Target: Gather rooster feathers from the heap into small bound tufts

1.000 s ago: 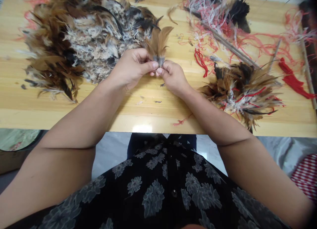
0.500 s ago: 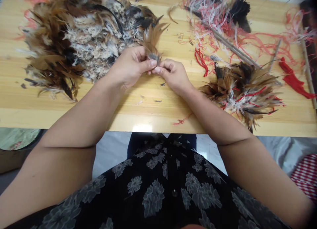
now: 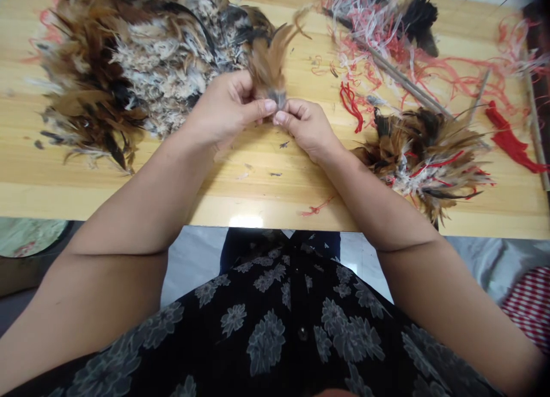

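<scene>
Between thumb and fingers, my left hand [image 3: 240, 103] pinches a small bunch of brown feathers [image 3: 270, 62] with a grey fluffy base. The feather tips point up and away from me. My right hand [image 3: 306, 125] is closed in a pinch at the base of the same bunch, thumb tip almost against the left thumb. Just beyond my left hand lies a big heap of loose feathers [image 3: 158, 70], brown and black round a pale downy middle. Right of my right hand is a pile of feather bunches [image 3: 425, 150] with red ties among pale quills.
A tangle of white and pink strings [image 3: 365, 19] lies at the back right, with thin sticks [image 3: 408, 82] across it. Red strips [image 3: 511, 136] lie near the right edge, and red strands [image 3: 351, 107] nearer the middle. Feather scraps dot the wooden table [image 3: 215, 208].
Both hands have shifted slightly right, still pinching the feather bunch. The brown feathers stand more upright and fanned out, showing more of their length.
</scene>
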Motion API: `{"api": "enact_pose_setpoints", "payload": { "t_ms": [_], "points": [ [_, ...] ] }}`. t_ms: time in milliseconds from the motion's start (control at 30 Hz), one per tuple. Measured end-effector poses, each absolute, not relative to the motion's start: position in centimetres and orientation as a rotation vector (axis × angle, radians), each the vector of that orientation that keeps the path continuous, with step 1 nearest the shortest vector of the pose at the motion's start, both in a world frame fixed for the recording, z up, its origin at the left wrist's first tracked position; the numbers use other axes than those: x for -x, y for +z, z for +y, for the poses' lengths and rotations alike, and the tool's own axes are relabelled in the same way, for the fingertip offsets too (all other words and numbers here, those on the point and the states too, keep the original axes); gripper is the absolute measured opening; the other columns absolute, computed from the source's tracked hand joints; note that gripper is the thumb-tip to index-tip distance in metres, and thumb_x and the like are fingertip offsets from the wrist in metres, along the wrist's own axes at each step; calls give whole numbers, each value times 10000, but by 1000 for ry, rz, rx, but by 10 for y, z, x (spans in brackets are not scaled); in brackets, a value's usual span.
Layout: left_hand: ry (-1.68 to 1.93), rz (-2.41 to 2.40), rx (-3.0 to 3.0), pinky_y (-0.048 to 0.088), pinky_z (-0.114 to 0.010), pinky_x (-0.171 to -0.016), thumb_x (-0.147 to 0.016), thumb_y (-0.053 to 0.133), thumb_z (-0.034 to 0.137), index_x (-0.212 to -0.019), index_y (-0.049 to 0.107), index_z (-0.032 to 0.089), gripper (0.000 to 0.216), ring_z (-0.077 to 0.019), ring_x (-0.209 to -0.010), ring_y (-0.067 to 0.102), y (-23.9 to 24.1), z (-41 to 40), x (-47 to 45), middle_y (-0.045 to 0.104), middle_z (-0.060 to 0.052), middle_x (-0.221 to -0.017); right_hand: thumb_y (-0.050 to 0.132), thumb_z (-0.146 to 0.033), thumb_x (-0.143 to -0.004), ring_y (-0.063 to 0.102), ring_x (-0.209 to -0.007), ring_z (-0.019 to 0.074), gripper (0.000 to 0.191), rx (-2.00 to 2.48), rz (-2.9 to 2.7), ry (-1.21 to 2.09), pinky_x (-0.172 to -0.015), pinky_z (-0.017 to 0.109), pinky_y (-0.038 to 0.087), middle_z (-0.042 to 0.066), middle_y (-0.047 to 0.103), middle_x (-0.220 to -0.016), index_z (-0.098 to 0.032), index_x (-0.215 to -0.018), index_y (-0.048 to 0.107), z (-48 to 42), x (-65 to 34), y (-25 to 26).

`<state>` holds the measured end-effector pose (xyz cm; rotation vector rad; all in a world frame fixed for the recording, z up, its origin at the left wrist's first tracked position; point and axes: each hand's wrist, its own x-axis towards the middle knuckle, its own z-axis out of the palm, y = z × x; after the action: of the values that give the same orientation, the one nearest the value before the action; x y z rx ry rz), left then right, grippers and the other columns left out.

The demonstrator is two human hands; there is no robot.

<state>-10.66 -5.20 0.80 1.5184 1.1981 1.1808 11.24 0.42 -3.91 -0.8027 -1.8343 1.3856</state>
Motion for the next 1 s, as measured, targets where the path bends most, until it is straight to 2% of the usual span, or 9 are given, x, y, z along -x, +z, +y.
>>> {"api": "enact_pose_setpoints", "payload": {
  "t_ms": [67,167,300,500,600,733,833,900,1000],
  "points": [
    [1233,1288,-1585,670,-486,-919,-982,1102,582,-950,831,374,343,-316,-962,816,15,-53,114,842,12,-920,868,-804,-1157,671,-938,176,665,854,-1776,1378,-927,315,628,-14,631,-841,-251,-883,622,3,-113,-38],
    [1166,1505,-1749,663,-532,-1123,-1002,963,453,-982,854,379,134,-356,-1119,804,21,-54,124,858,-7,-978,760,-837,-1213,650,-898,150,676,891,-1728,1363,-926,301,630,-31,596,-840,-238,-925,639,6,-114,-42],
    [875,1678,-1935,584,-598,-1374,-1009,890,352,-987,827,284,96,-397,-1286,808,20,-55,121,839,-92,-1112,683,-779,-1277,605,-847,131,625,898,-1717,1332,-913,295,619,-42,560,-842,-223,-991,689,12,-114,-51],
    [718,1710,-1895,497,-575,-1517,-1039,930,329,-1072,837,267,117,-440,-1533,777,4,-54,111,854,-131,-1240,638,-668,-1328,655,-928,148,537,922,-1706,1293,-981,314,638,-30,584,-901,-214,-1050,713,13,-113,-55],
    [633,1793,-1922,485,-609,-1527,-1081,853,288,-1082,817,247,55,-446,-1548,771,6,-55,107,873,-159,-1309,628,-675,-1328,671,-955,152,550,925,-1708,1266,-1008,325,646,-25,596,-911,-218,-1029,695,12,-112,-56],
    [757,1858,-1871,560,-564,-1422,-1054,812,88,-1031,754,236,161,-374,-1276,848,21,-59,97,855,-98,-1141,680,-756,-1284,689,-975,168,590,933,-1696,1251,-1014,334,657,-18,608,-902,-234,-1008,685,11,-111,-57],
    [1043,1729,-1598,673,-416,-1059,-1004,763,-53,-951,717,240,301,-243,-842,763,28,-57,89,773,-9,-884,705,-763,-1270,664,-933,166,596,951,-1694,1250,-987,335,658,-24,582,-872,-236,-991,692,13,-110,-59],
    [1160,1556,-1390,594,-314,-803,-996,678,-127,-875,690,233,380,-182,-674,655,30,-56,83,728,10,-766,725,-744,-1268,647,-911,164,587,968,-1699,1245,-975,337,658,-27,567,-854,-234,-980,701,13,-109,-59],
    [1248,1334,-1168,498,-253,-687,-1053,625,-170,-796,682,214,466,-141,-638,629,31,-54,78,726,2,-731,783,-743,-1238,641,-913,164,597,985,-1697,1245,-979,340,649,-25,588,-851,-229,-944,703,12,-108,-56]
  ]
}}
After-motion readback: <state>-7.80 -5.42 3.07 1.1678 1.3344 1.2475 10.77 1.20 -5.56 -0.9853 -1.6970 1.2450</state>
